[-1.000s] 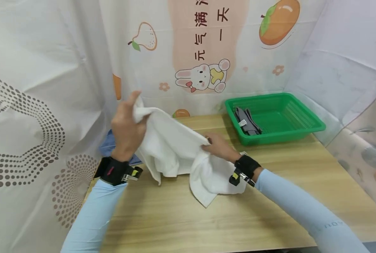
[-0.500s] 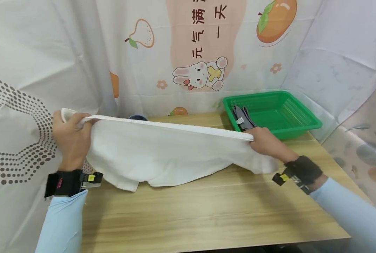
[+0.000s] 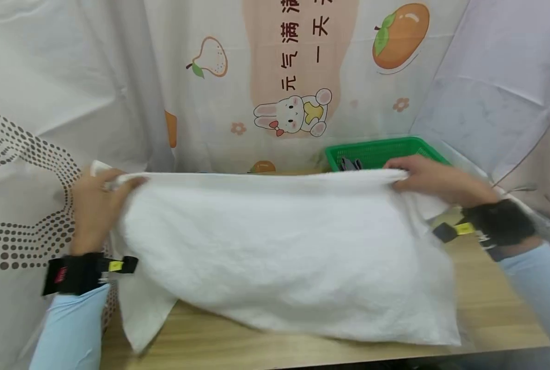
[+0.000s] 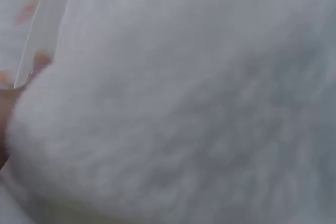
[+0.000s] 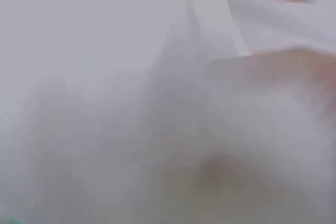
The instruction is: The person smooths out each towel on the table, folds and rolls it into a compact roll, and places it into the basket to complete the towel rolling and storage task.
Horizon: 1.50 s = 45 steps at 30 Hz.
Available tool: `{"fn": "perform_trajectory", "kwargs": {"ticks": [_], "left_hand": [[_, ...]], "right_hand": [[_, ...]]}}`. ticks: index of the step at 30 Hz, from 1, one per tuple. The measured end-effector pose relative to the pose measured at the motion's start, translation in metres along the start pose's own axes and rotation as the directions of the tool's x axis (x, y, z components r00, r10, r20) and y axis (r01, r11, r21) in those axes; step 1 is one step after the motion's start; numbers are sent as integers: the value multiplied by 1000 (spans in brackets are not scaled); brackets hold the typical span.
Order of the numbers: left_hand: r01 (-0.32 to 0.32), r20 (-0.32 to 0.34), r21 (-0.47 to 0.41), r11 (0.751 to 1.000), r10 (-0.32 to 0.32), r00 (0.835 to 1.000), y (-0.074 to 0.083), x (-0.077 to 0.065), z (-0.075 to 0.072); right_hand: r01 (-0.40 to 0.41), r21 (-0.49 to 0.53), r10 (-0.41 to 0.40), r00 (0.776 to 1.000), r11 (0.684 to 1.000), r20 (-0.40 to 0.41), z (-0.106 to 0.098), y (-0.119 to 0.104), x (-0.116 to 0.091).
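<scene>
A white towel [image 3: 275, 246] hangs spread between my two hands above the table, its upper edge pulled nearly straight. My left hand [image 3: 98, 203] grips that edge near the towel's left corner, and a loose flap hangs below it. At the other end, my right hand [image 3: 441, 180] pinches the edge, with more cloth falling beneath. In the left wrist view the towel [image 4: 173, 108] fills most of the picture. The right wrist view is blurred, showing the towel [image 5: 105, 129] and part of my right hand [image 5: 294, 66].
Behind the towel's right end stands a green basket [image 3: 372, 151] with folded grey cloth [image 3: 350, 164] in it, both partly hidden. The wooden table [image 3: 238, 344] shows along its front edge. Printed curtains [image 3: 201, 113] enclose the back and sides.
The towel has gone from bunched to stretched wide between my hands, and its lower part has swung toward me. My right hand has moved right and up; my left hand moved left and down.
</scene>
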<state>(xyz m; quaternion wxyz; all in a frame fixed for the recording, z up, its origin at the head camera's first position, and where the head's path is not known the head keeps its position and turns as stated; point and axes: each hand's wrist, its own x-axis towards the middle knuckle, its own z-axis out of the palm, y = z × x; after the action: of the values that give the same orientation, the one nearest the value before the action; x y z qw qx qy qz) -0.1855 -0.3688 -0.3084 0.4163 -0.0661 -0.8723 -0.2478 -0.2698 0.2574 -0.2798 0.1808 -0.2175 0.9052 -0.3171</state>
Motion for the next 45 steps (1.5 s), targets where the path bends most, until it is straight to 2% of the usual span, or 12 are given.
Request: {"fn": "perform_trajectory", "kwargs": {"ticks": [3,6,9,11,15,16,18,21,26,29,36,45], "left_hand": [[-94,123,55,994,87,989,-24,-26,37],[-167,237,94,981,141,961,-37,-59,64],[-224,418,58,973,180,890,-37,-85,78],[-212,586,15,977,163,794,-34,-96,80],[-128,843,-31,991,95,530,-38,-107,76],[-109,875,-30,994,78,478,-40,-110,75],[-87,905,-41,995,74,419,-45,-116,73],[-52,911,-52,997,69,407,-52,-128,71],[-48,854,0,999,25,520,-64,-140,68],[-1,835,68,998,-57,548,-71,-138,65],[66,850,225,972,-229,475,-87,-138,43],[77,820,365,928,-360,445,-58,-158,-1]], "right_hand": [[8,-317,-65,983,948,-170,40,32,22],[34,-512,-225,921,858,-316,87,59,27],[123,-574,-375,860,810,-345,128,67,22],[227,-533,-414,872,815,-262,151,67,17],[316,-382,-326,945,869,42,177,69,3],[311,-365,-296,950,878,97,180,72,0],[263,-351,-220,963,899,159,179,80,-5],[169,-332,-118,978,928,170,170,92,-8],[106,-322,-49,983,941,180,148,105,-10],[100,-309,-45,983,946,180,138,110,-11],[58,-260,-11,984,964,177,133,116,-11],[78,-267,-31,984,960,175,137,116,-16]]}}
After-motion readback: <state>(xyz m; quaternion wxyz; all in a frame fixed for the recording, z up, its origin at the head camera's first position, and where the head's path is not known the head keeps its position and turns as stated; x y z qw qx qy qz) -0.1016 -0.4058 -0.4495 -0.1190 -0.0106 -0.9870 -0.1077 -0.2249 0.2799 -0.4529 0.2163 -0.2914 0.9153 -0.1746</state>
